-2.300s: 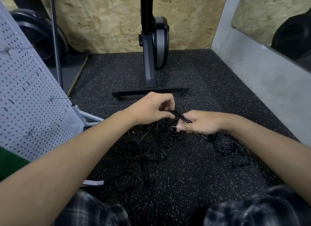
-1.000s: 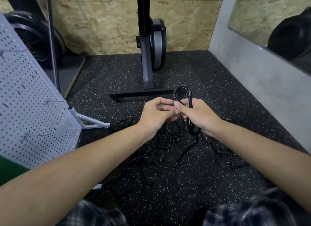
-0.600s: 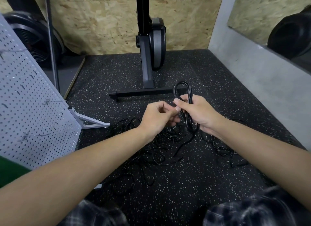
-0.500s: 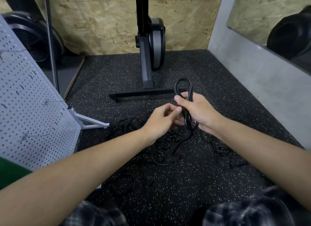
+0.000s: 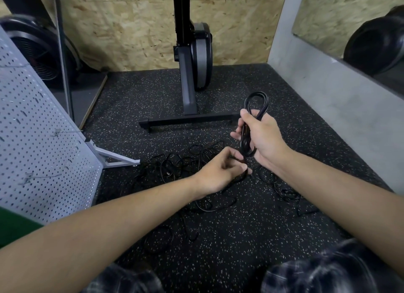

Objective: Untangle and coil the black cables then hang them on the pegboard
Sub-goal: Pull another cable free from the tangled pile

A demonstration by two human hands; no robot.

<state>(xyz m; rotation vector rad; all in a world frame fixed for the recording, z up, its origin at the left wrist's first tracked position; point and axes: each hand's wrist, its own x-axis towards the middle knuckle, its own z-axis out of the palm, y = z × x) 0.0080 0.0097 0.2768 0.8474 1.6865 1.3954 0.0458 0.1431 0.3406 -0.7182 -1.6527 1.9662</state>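
Black cable coil [image 5: 246,144] gripped upright in the right hand [image 5: 263,137], with one strand pinched by the left hand [image 5: 218,172].
The right hand's fingers curl round the coil's middle, and its loop stands above the thumb. Just below, the left hand nips a strand between thumb and fingers. Beneath both hands, loose black cables [image 5: 185,164] lie tangled on the speckled rubber floor [image 5: 218,238]. The white pegboard [image 5: 39,139] stands at the left, and a machine's black stand [image 5: 188,96] rises beyond the tangle.
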